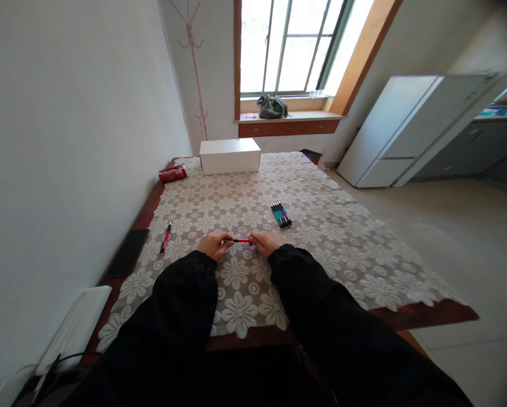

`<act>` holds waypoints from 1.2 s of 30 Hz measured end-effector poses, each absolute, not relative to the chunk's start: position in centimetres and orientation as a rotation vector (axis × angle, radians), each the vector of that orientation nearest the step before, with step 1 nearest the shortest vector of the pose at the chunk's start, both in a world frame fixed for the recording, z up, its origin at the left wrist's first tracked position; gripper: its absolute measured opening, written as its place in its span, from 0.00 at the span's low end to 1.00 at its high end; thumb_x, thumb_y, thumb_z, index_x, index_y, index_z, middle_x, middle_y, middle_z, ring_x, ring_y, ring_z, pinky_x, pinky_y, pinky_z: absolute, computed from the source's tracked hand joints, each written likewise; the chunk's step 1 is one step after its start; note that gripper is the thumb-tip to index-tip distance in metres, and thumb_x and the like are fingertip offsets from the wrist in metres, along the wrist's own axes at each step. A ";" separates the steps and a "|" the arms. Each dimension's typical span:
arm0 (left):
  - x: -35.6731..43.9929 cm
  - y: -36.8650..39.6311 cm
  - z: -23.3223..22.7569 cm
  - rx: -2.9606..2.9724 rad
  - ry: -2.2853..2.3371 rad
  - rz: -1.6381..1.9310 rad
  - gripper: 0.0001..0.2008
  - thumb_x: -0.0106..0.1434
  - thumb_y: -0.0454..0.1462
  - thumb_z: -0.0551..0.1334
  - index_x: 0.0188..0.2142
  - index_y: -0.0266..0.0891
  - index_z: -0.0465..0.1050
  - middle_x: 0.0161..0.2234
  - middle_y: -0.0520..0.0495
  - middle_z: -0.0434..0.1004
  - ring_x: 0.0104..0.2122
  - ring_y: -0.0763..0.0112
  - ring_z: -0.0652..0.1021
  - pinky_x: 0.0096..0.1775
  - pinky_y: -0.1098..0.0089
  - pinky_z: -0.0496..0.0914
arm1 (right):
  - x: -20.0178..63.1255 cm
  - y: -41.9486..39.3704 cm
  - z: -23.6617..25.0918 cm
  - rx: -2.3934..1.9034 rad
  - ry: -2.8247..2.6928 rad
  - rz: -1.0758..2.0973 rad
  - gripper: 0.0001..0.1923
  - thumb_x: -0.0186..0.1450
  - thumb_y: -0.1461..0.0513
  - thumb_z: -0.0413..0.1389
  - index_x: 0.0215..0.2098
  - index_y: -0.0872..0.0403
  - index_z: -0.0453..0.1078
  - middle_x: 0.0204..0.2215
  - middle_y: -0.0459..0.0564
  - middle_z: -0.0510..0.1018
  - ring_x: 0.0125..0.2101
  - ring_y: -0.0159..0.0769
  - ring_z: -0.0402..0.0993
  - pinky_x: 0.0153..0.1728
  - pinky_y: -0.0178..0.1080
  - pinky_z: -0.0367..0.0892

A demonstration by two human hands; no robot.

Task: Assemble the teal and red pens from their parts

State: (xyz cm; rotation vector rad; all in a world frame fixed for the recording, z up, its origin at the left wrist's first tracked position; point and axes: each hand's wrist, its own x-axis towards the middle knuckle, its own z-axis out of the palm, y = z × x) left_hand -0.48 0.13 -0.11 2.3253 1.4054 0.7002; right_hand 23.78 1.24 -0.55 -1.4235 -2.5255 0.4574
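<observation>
Near the bench's [389,271] front edge, left hand [213,244] and right hand [265,243] knuckles-up, each grip pinching one end of a level red pen [240,241].

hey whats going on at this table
A person in black sleeves sits at a table covered with a floral lace cloth. Both hands, the left hand and the right hand, grip the ends of a red pen held level just above the cloth. A second red pen lies to the left, and a bundle of teal pens lies to the right. A white box stands at the far end.
</observation>
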 end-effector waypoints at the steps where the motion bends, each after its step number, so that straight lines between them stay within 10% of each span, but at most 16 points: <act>1: -0.5 0.1 -0.1 2.341 1.409 0.687 0.10 0.63 0.42 0.61 0.38 0.41 0.79 0.31 0.49 0.76 0.29 0.71 0.72 0.33 0.71 0.65 | 23.7 1.1 -0.5 -1.435 -2.537 0.440 0.17 0.73 0.56 0.44 0.40 0.50 0.73 0.33 0.49 0.79 0.37 0.37 0.73 0.37 0.34 0.60; 36: -0.4 0.0 -0.1 2.162 1.574 0.986 0.10 0.59 0.37 0.64 0.41 0.44 0.77 0.36 0.51 0.80 0.30 0.72 0.75 0.36 0.71 0.69 | 23.8 1.9 -2.0 -1.276 -2.215 0.507 0.11 0.66 0.64 0.53 0.47 0.51 0.71 0.36 0.48 0.79 0.36 0.35 0.74 0.38 0.35 0.64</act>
